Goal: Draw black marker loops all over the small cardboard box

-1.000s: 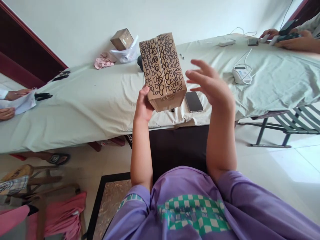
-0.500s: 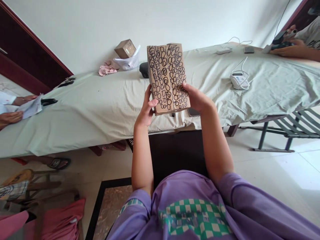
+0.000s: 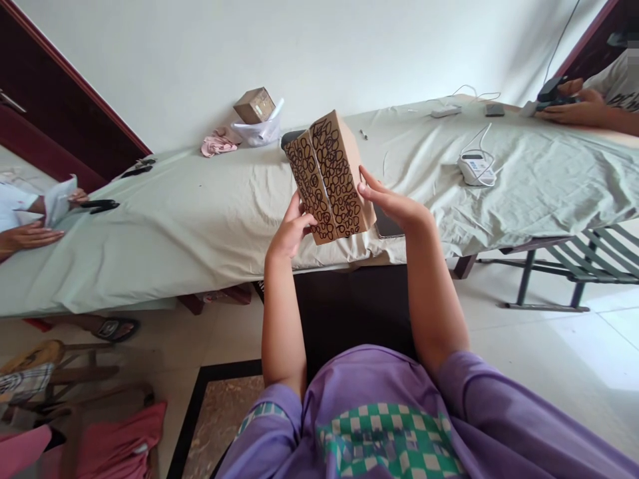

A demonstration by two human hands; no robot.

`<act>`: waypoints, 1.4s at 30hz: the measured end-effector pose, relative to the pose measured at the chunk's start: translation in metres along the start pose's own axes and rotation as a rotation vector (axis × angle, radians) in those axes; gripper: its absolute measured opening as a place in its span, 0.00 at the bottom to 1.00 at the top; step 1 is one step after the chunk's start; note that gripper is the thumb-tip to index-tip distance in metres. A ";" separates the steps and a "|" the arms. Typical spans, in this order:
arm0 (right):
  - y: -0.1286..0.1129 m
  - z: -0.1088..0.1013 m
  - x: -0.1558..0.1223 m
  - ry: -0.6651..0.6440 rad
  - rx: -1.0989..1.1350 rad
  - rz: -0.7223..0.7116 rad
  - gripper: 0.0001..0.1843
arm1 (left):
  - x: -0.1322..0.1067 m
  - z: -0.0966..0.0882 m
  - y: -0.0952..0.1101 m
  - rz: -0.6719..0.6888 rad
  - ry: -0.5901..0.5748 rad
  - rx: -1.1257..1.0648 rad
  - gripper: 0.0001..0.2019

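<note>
You hold a cardboard box (image 3: 330,177) up in the centre of the frame, above the near edge of the table (image 3: 174,226), tilted so its scribbled face, covered in black loops, turns toward you and a plain side shows on the right. Your left hand (image 3: 289,229) grips the box at its lower left corner, fingers wrapped against the scribbled face and the underside. Your right hand (image 3: 394,203) presses its fingers flat against the plain right side, so both hands are closed on the box. Just behind your right hand, a dark phone (image 3: 387,226) lies on the pale sheet that covers the table. Farther back, in the upper middle of the frame, a smaller box (image 3: 254,105) sits on a white bag (image 3: 259,130), with a pink cloth (image 3: 219,142) just to its left. To the right, a white device (image 3: 476,167) with a cable rests on the sheet. Another person's hands (image 3: 572,106) work at the upper right corner, and another's (image 3: 34,233) hold paper at the left edge.
</note>
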State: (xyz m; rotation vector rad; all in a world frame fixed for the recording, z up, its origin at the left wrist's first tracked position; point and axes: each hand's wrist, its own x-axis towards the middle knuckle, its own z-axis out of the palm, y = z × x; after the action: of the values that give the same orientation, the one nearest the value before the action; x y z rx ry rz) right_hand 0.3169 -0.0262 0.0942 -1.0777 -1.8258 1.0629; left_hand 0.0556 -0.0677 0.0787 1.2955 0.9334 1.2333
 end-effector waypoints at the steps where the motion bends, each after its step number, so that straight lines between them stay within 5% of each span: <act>1: 0.000 -0.001 -0.001 0.037 0.015 0.053 0.53 | 0.000 -0.001 0.000 0.000 0.023 0.002 0.51; 6: -0.004 -0.002 -0.004 0.187 0.079 0.069 0.53 | 0.001 -0.007 -0.002 -0.004 0.103 0.055 0.54; 12: -0.008 -0.001 -0.007 0.137 0.146 0.030 0.44 | 0.004 -0.012 -0.006 -0.011 0.096 0.144 0.49; 21: -0.010 -0.003 -0.009 0.134 0.198 0.064 0.46 | 0.002 -0.010 -0.003 -0.036 0.128 0.155 0.47; 27: -0.014 -0.003 -0.012 0.149 0.139 0.057 0.45 | 0.002 -0.011 -0.001 -0.079 0.112 0.074 0.37; 37: -0.013 -0.002 -0.010 0.152 0.146 0.088 0.45 | -0.002 -0.009 0.000 -0.098 0.058 0.075 0.49; 42: -0.017 -0.002 -0.014 0.170 0.150 0.110 0.42 | -0.004 -0.013 0.001 -0.241 0.044 0.098 0.49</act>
State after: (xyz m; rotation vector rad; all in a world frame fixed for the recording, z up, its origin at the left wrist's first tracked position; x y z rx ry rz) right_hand 0.3186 -0.0433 0.1084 -1.1512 -1.5437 1.1180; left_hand 0.0420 -0.0698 0.0776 1.1955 1.1587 1.0425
